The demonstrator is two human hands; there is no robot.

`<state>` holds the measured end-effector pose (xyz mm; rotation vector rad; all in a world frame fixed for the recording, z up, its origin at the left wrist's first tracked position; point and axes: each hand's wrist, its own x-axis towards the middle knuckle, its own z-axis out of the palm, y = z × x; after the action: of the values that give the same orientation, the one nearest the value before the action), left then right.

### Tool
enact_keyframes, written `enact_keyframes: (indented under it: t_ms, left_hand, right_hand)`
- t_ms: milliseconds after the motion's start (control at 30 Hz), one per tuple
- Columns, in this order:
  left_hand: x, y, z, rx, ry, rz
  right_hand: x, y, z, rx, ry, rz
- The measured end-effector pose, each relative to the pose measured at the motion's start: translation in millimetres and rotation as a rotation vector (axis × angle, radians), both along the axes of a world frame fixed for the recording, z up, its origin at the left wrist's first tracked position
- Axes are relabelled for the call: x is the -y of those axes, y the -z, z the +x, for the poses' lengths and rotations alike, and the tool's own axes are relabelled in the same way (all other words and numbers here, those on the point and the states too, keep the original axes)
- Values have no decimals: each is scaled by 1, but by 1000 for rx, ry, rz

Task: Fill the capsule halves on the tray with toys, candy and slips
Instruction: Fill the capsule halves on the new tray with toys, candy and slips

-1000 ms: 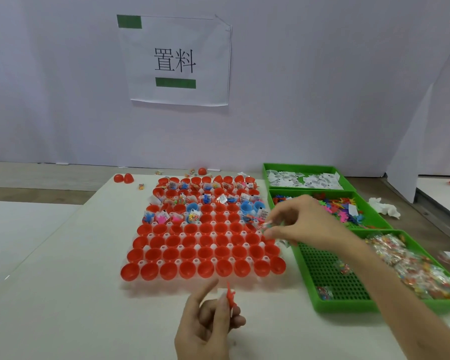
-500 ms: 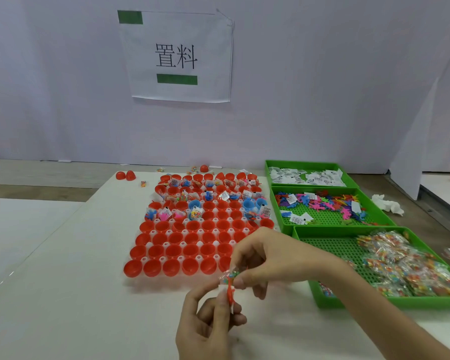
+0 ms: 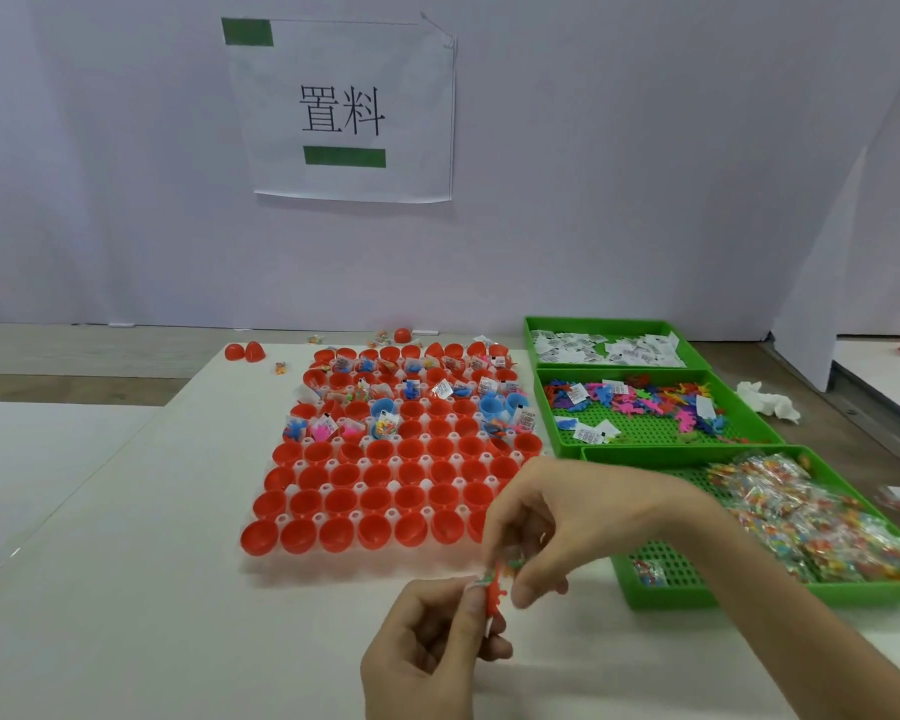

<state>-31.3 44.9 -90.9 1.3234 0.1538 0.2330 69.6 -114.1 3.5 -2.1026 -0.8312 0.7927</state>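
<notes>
1. two loose red halves point(image 3: 245, 351) lie off the tray at the table's far left edge. they could easily be missed and left unfilled.
2. on the tray point(image 3: 354, 513) the back rows hold toys, candy and slips, while the front capsule halves point(image 3: 375, 530) sit empty. the cups touch each other, so a careless drop could land in the wrong cup or between two.
3. the left hand point(image 3: 427, 657) hangs over the table just in front of the tray. its curled fingers are clamped on an orange toy point(image 3: 492, 597). the toy is thin, so a loose pinch could let it fall.
4. the right hand point(image 3: 567, 511) meets the left. its fingertips pinch a small packet point(image 3: 511, 563), which is too blurred to name surely. joining both pieces in mid-air risks fumbling one.
5. the right forearm crosses the candy bin point(image 3: 697, 597), and a quick pull back could drag packets out.
</notes>
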Motion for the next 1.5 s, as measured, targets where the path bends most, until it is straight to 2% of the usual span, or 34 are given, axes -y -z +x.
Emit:
enact_keyframes:
  t_ms: [200,267,400,467,533,567,667,767,967,1200,1500]
  left_hand:
    - [1,-1,2,-31,-37,-78]
    - [0,0,3,-25,-51,-84]
    - [0,2,3,-12,-54,-86]
    - [0,2,3,-10,-54,-89]
    - [1,1,3,-11,-57,-96]
    - [1,1,3,-11,-60,-97]
    - [2,1,3,-14,-67,-106]
    - [2,-1,3,-10,-52,-113]
    - [-2,-2,1,1,-32,-115]
    - [-1,-6,-2,12,-23,-161]
    - [-1,-9,-3,-28,-47,-113]
  right_hand:
    - [62,-18,16,155,340,86]
    - [82,-20,21,248,457,43]
    - [101,-14,32,458,732,-178]
    - [93,-14,33,519,813,-109]
    - [76,-18,27,439,727,47]
    - [64,-20,21,348,606,96]
    - [26,-18,2,120,197,57]
    - [-6,-7,-10,81,50,28]
    - [-20,4,-13,73,41,155]
    - [-20,2,-14,89,41,188]
    - [-21,2,-16,31,20,173]
